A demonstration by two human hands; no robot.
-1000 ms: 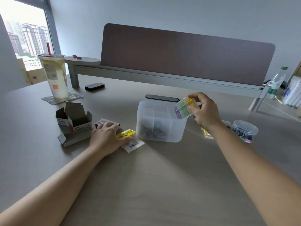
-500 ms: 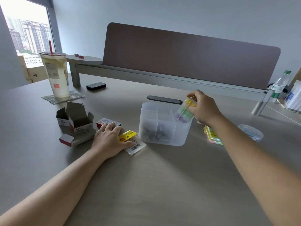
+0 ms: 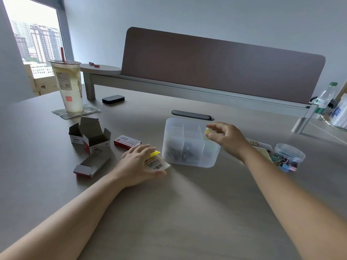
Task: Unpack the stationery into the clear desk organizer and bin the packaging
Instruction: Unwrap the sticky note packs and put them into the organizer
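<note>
1. A tall iced drink cup with a red straw stands at ten o'clock on the table.
2. Three opened grey-and-red cardboard boxes lie at nine o'clock, with one closed red box just beside them.
3. The left hand holds a small clear packet with a yellow header and a barcode, fingers and thumb curled round it, low on the table.
4. The clear desk organizer sits at centre, frosted, with inner dividers and dark clips in its near compartments.
5. The right hand hovers over the organizer's right rim, its grip loosely spread beside a small yellowish item; whether it holds that item, I cannot tell.
6. A round clear jar of coloured binder clips stands at three o'clock.
</note>
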